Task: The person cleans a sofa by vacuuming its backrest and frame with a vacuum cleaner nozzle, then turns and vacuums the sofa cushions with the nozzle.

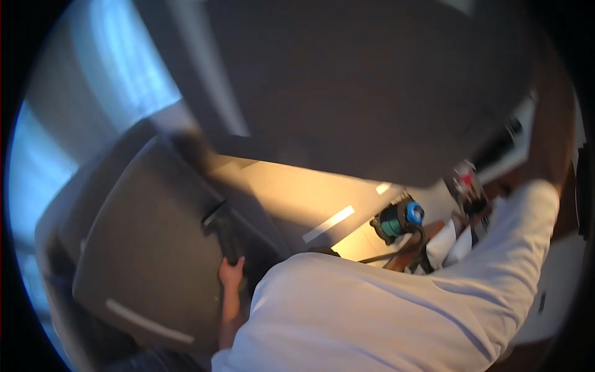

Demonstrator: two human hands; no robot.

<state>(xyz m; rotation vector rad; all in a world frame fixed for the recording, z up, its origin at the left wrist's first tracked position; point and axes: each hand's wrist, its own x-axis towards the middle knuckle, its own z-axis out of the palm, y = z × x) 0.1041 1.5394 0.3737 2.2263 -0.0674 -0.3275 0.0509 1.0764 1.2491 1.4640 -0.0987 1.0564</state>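
Observation:
My left hand is closed around a black vacuum nozzle. Its wide head lies against a grey-brown sofa cushion. Above it, a large dark cushion is raised, blurred, and fills the upper view. My right arm, in a pale sleeve, reaches up toward that cushion's right side. The right hand is too dark and smeared to make out, so its grip on the cushion does not show. A teal and blue vacuum canister stands beyond my body, with a black hose beside it.
Warm light falls on the floor around the canister. White and dark items lie to its right, beside brown wooden edges. Bright bluish curtains hang at the upper left. More sofa parts run along the left.

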